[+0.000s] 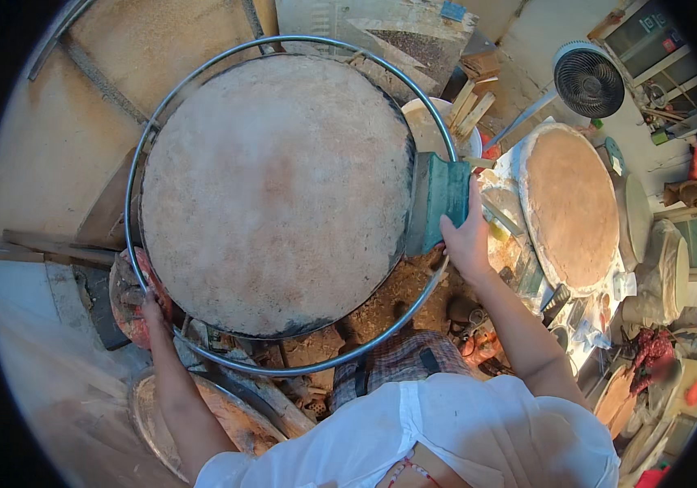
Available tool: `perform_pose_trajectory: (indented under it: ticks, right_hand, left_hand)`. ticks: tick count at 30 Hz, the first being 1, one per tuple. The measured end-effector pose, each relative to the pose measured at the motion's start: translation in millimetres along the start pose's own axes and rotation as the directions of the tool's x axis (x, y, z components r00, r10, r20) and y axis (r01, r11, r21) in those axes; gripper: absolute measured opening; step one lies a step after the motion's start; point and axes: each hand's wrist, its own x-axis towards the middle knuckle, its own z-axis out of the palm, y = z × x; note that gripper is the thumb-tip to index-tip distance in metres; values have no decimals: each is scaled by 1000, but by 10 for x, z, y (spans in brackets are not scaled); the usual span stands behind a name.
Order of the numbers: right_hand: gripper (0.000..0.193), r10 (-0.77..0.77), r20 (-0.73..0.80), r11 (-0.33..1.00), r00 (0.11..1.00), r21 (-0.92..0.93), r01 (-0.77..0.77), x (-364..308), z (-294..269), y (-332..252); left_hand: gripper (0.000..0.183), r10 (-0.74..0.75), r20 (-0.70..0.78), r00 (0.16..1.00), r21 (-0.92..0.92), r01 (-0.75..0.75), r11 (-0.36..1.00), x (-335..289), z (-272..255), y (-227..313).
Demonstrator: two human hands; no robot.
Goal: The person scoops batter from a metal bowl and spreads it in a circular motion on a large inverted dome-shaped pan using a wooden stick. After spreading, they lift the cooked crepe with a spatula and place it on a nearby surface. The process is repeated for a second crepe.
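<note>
A large round disc with a rough, pale, dusty face and a dark edge fills the middle. Around it runs a thin shiny metal hoop, mostly apart from the disc's rim. My left hand is closed on the hoop at its lower left, beside a worn reddish round piece. At the hoop's right side sits a green block, against the disc's edge. My right hand grips the block's outer side, thumb and index finger spread along it; the other fingers are partly hidden.
A standing fan is at the upper right. Below it stands a brown-faced round disc with a white rim. Wood strips lie in a white tub. Another round piece rests at lower left. Wood scraps litter the floor.
</note>
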Motion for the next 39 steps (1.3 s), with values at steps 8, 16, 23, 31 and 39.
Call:
perform_pose_trajectory:
  ticks: [8,16,23,31,39]
  right_hand:
    - [86,39,257,995,966,82,-62,-237,-2,-41]
    - [88,-139,280,989,950,88,118,-185,62,-18]
    - [86,-165,313,986,935,44,160,-89,47,19]
    - [86,-209,339,978,917,93,188,-14,76,-21]
    - [83,-254,357,966,899,140,218,-84,283,-97]
  left_hand:
    - [40,-197,-213,957,-518,60,853,-3019,977,-1258]
    - [24,-167,827,537,108,139,984,-5013,2031,-1129]
    - [27,-290,78,954,-233,300,925,-3671,671,-1490]
    - [78,-316,71,946,-577,297,761,-3957,1567,-1278]
    - [51,-141,894,425,151,11,989,-4927,2078,-1484]
